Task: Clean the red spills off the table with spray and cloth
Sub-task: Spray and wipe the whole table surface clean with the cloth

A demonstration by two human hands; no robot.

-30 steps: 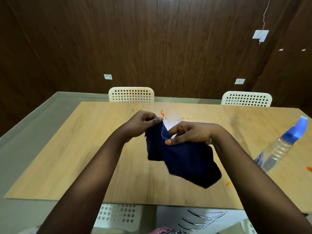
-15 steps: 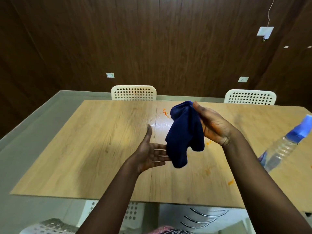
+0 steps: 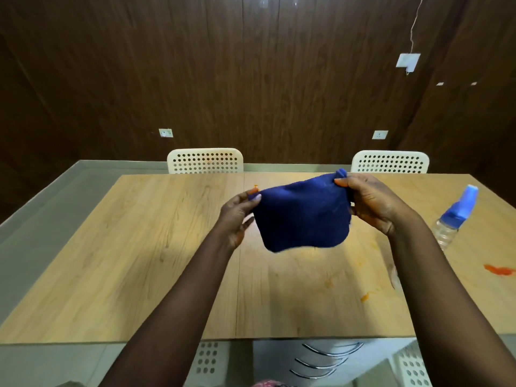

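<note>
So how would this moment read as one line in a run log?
left hand pinches cloth | right hand pinches cloth | cloth above table | spills remain

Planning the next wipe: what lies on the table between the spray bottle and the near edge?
Head view: a red spill on the table, nearer than the spray bottle.

Cloth point(image 3: 303, 217) above table point(image 3: 156, 247); spray bottle point(image 3: 453, 217) right.
</note>
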